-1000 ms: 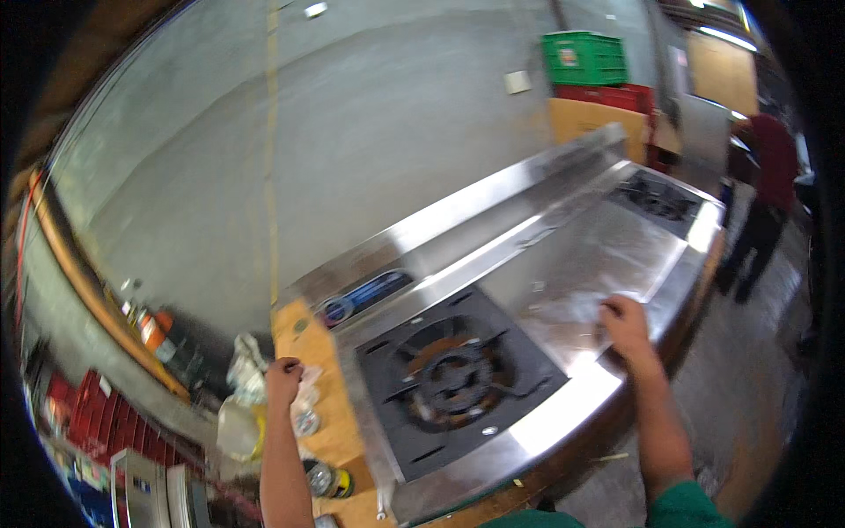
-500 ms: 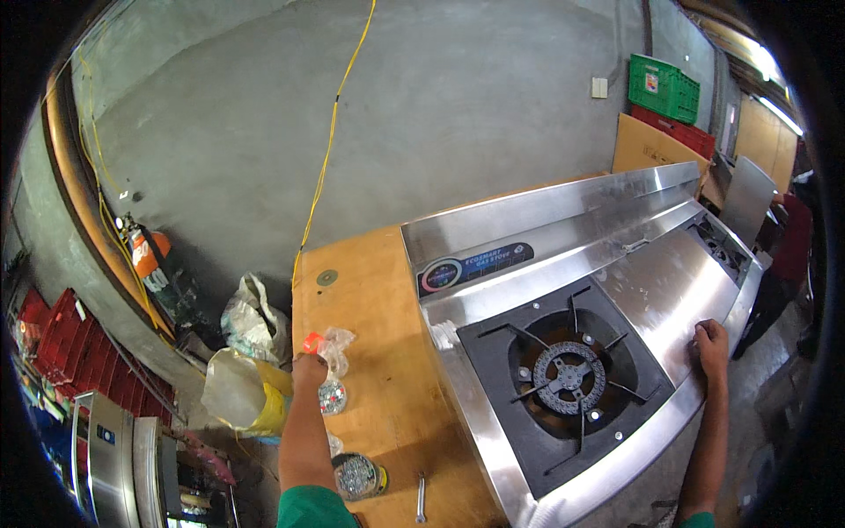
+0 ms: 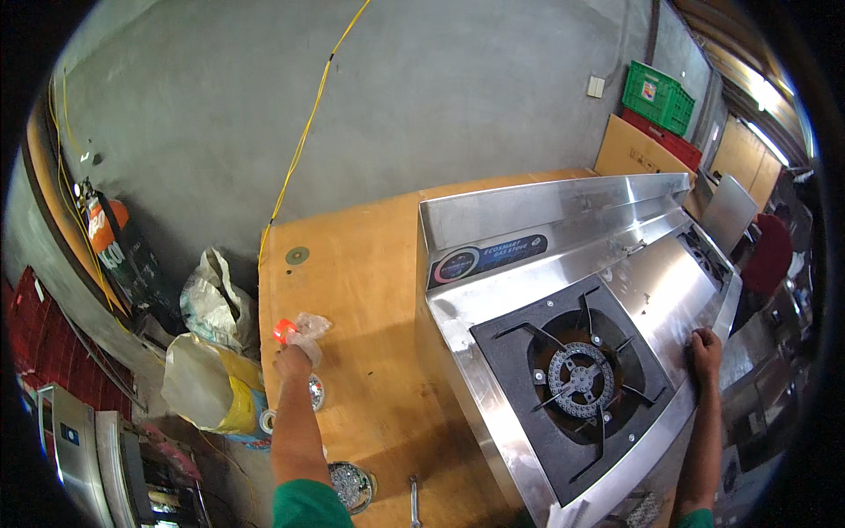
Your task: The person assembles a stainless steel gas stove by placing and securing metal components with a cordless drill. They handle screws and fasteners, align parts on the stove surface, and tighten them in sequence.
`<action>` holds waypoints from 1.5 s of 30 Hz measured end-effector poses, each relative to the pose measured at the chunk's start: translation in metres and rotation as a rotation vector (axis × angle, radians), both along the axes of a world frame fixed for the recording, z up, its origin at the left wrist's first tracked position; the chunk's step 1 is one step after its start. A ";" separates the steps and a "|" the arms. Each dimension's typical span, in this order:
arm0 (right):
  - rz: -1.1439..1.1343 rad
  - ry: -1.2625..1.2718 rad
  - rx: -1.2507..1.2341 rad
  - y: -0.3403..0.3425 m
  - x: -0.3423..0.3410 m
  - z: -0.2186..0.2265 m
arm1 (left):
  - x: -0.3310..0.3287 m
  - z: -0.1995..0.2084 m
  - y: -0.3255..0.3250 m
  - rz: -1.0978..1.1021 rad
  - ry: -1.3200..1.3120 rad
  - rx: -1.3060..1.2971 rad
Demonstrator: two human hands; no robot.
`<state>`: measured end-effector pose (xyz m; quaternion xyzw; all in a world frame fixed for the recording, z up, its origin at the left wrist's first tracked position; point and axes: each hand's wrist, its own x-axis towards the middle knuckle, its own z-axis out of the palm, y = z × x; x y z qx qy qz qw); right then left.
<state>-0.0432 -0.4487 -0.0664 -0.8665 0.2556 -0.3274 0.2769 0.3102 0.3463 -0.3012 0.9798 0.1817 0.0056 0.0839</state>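
My left hand is at the left side of the wooden table, its fingers closed by a crumpled clear plastic bag and a small red-orange piece. What lies between the fingers is hidden. Just below that hand sits a clear container of small shiny parts, partly covered by it. A round tub of small metal pieces stands beside my left forearm. My right hand is curled at the front edge of the stainless steel gas stove; nothing shows in it. Nearest me is a black burner grate.
A wrench lies on the table's near part. A metal disc lies farther back. Sacks and a fire extinguisher stand left. Green and red crates are stacked at the back right, near another person.
The view has shifted, so the table's left side and sacks sit farther left in the picture. My left hand is still by the plastic bag, my right at the stove's front edge.
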 end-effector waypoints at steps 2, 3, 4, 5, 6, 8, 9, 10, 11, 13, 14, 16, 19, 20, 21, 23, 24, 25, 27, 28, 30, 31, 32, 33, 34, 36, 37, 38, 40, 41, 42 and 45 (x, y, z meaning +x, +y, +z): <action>-0.004 -0.013 0.011 -0.013 -0.004 -0.003 | -0.002 0.005 -0.008 0.004 -0.028 -0.025; -0.003 -0.028 -0.020 -0.025 -0.010 -0.006 | -0.001 0.007 -0.012 0.007 -0.046 -0.041; 0.006 -0.044 -0.043 -0.031 -0.010 -0.009 | 0.000 0.008 -0.013 0.010 -0.031 -0.059; 0.019 -0.053 -0.028 -0.037 -0.013 -0.011 | 0.002 0.009 -0.014 0.011 -0.015 -0.078; 0.038 -0.062 -0.008 -0.037 -0.011 -0.013 | 0.001 0.009 -0.011 0.018 0.000 -0.093; 0.065 -0.063 0.018 -0.040 -0.006 -0.013 | 0.003 -0.001 -0.001 -0.015 -0.035 -0.090; 0.073 -0.052 0.028 -0.034 -0.003 -0.012 | 0.002 -0.006 0.004 -0.033 -0.049 -0.086; 0.079 -0.041 0.039 -0.027 -0.002 -0.012 | 0.000 -0.007 0.007 -0.034 -0.051 -0.060; 0.087 -0.040 0.041 -0.020 0.001 -0.011 | -0.001 -0.006 0.010 -0.034 -0.053 -0.033; 0.087 -0.038 0.046 -0.001 0.006 0.000 | -0.002 0.000 0.014 -0.061 -0.061 0.017; 0.083 -0.035 0.013 -0.001 0.007 -0.002 | -0.003 0.005 0.018 -0.085 -0.067 0.039; 0.025 -0.023 -0.072 -0.010 -0.012 -0.001 | -0.004 0.028 -0.002 -0.183 -0.076 0.034; -0.072 0.015 0.121 0.047 -0.003 0.018 | -0.018 0.068 -0.006 -0.149 -0.361 -0.189; -0.102 -0.132 0.274 0.041 -0.012 0.012 | -0.018 0.080 -0.024 -0.233 -0.460 -0.321; -0.120 -0.060 0.344 0.062 0.004 0.022 | -0.018 0.078 0.001 -0.298 -0.534 -0.281; -0.202 0.035 0.133 0.073 0.006 0.034 | -0.014 0.083 0.012 -0.418 -0.615 -0.320; -0.185 0.091 0.001 0.060 0.006 0.032 | -0.010 0.087 0.002 -0.358 -0.719 -0.662; -0.191 0.120 -0.080 0.047 -0.004 0.028 | -0.026 0.129 -0.049 -0.344 -0.655 -1.076; -0.117 0.115 -0.006 0.056 -0.002 0.039 | -0.074 0.205 -0.109 -0.612 -0.608 -1.081; -0.076 0.082 -0.002 0.047 0.002 0.030 | -0.094 0.227 -0.144 -0.765 -0.616 -1.163; -0.051 0.020 -0.044 0.046 0.008 0.026 | -0.140 0.268 -0.207 -1.037 -0.518 -1.150; -0.034 0.024 -0.035 0.044 0.007 0.026 | -0.161 0.286 -0.242 -1.149 -0.415 -1.065; -0.046 0.042 0.000 0.037 0.001 0.022 | -0.179 0.302 -0.286 -1.321 -0.441 -0.932; -0.062 0.055 0.037 0.029 -0.008 0.017 | -0.194 0.316 -0.328 -1.492 -0.467 -0.788; -0.070 0.053 0.049 0.035 -0.010 0.021 | -0.204 0.327 -0.361 -1.580 -0.356 -0.727; -0.074 0.084 -0.015 0.032 -0.010 0.021 | -0.215 0.340 -0.418 -1.686 -0.247 -0.560; -0.046 0.073 -0.047 0.030 -0.010 0.022 | -0.217 0.344 -0.445 -1.691 -0.249 -0.458; -0.015 0.033 -0.022 0.035 -0.008 0.026 | -0.216 0.344 -0.468 -1.671 -0.249 -0.345; 0.009 -0.016 0.030 0.044 -0.006 0.033 | -0.193 0.328 -0.510 -1.646 -0.316 -0.281; 0.019 -0.015 0.028 0.042 -0.004 0.033 | -0.182 0.318 -0.527 -1.622 -0.344 -0.260; 0.023 0.001 0.019 0.041 -0.005 0.033 | -0.179 0.313 -0.541 -1.588 -0.364 -0.213; 0.030 0.065 -0.003 0.035 -0.010 0.035 | -0.179 0.298 -0.576 -1.506 -0.404 -0.132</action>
